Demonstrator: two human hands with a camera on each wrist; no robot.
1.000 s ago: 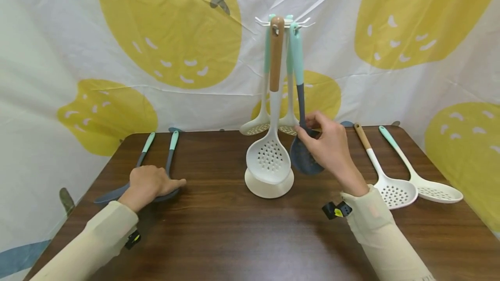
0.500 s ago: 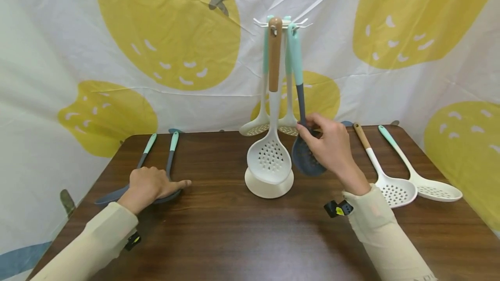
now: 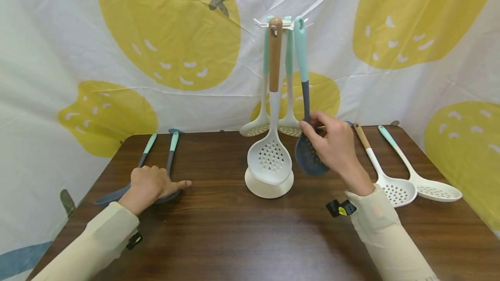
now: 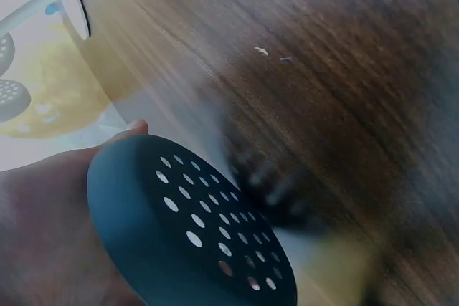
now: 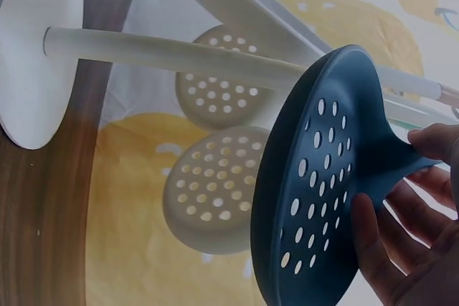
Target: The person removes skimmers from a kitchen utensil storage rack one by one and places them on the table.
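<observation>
My right hand [image 3: 332,144] pinches a dark blue skimmer [image 3: 310,164] with a mint handle by its neck. The skimmer is upright just right of the white hanging rack [image 3: 269,192], its handle hole beside the hooks. In the right wrist view, thumb and fingers close on the neck of its holed bowl [image 5: 376,120]. My left hand [image 3: 148,183] lies over another mint-handled dark skimmer [image 3: 174,142] on the left, thumb pointing right. In the left wrist view that skimmer's bowl [image 4: 129,213] hides the fingers, so I cannot tell whether they grip.
A white skimmer [image 3: 274,73] with a brown handle hangs at the rack's front; two mint-handled ones hang behind. Another dark utensil [image 3: 115,195] lies far left. On the right of the wooden table [image 3: 250,237] lie a brown-handled white skimmer [image 3: 375,164] and a mint-handled one [image 3: 402,157].
The skimmer's handle has come off the hook and shifted right, and now stands straighter. My right hand has moved slightly right with it. The left hand has hardly moved.
</observation>
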